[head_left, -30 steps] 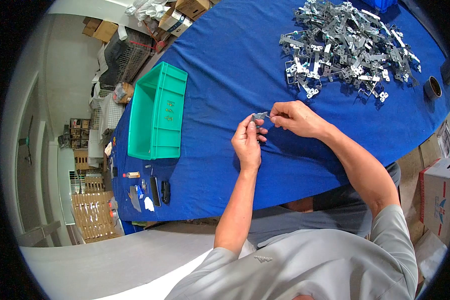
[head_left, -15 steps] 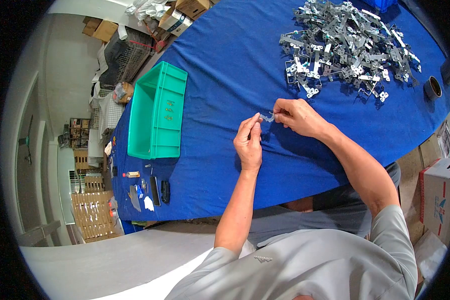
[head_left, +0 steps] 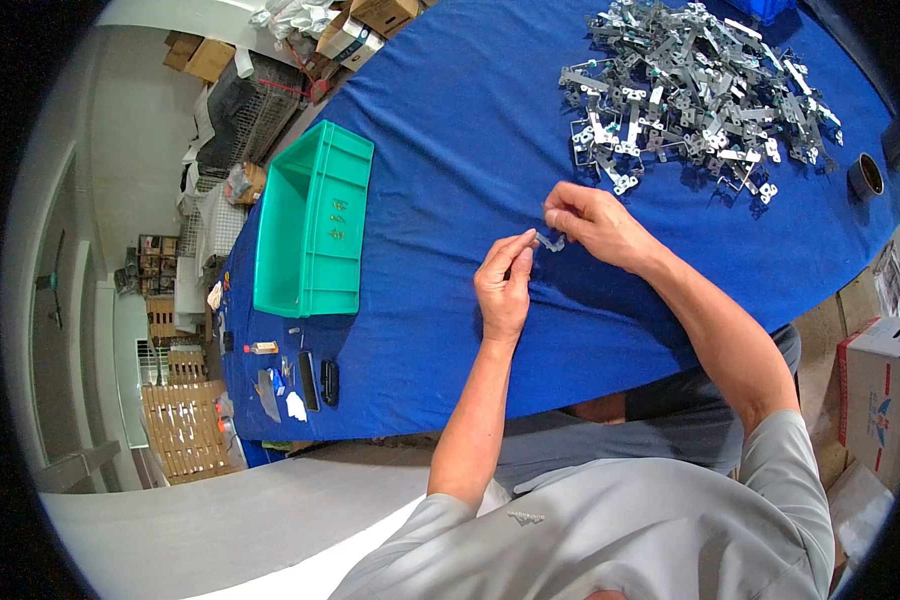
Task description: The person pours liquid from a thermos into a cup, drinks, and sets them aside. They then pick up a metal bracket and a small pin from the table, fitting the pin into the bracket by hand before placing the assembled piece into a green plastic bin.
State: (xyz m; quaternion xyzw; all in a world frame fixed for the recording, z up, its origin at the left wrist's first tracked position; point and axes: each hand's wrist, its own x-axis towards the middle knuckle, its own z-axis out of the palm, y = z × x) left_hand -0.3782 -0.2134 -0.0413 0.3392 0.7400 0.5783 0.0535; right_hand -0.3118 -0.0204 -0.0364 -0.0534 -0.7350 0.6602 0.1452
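Between the thumb and fingertips of my left hand (head_left: 503,290) is one end of a small grey metal bracket (head_left: 551,243), held just above the blue cloth. My right hand (head_left: 602,228) is beside the bracket's far end, its fingers curled and pinched together. Whatever those fingers hold, if anything, is too small or hidden to make out. Beyond both hands lies a large heap of metal brackets (head_left: 705,100), some with thin wire parts.
A green plastic crate (head_left: 335,235) lies on its side at the left. Near the left edge are a small bottle (head_left: 262,348), a black case (head_left: 330,382) and other small items. A round tin (head_left: 865,175) stands at the right of the blue cloth (head_left: 440,150).
My left hand has shifted slightly right with the bracket. My right fingertips have moved up a little, from the bracket's end to just above it.
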